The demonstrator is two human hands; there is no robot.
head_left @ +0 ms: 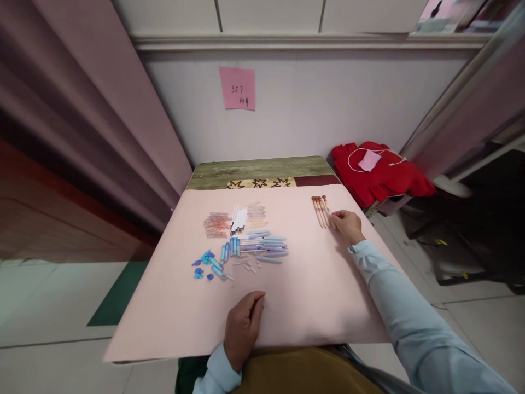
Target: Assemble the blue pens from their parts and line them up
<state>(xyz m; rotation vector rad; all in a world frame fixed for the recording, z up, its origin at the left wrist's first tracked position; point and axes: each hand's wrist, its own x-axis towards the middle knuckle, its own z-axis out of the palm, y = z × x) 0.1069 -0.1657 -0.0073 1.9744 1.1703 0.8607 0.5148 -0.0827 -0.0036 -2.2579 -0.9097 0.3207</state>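
Near the table's right edge, my right hand [348, 225] pinches the lower end of the rightmost pen in a small row of pens [319, 212] with brown knobbed tops. These pens lie side by side, the rightmost slightly apart from the others. At the front of the table my left hand [245, 325] rests with its fingers curled in, and nothing shows in it. Left of centre lie pen parts in groups: light blue pen barrels [273, 245], blue tubular pieces [235, 247], blue caps [207, 257], white refills with dark tips [238, 220], reddish clear tubes [216, 225] and pale clear pieces [257, 214].
A pink cloth [303, 295] covers most of the table. Small whitish pieces [249, 266] are scattered near the blue parts. Red fabric [377, 175] with a white cable is piled beyond the right edge. Curtains hang on both sides, and a pink note [237, 88] is on the wall.
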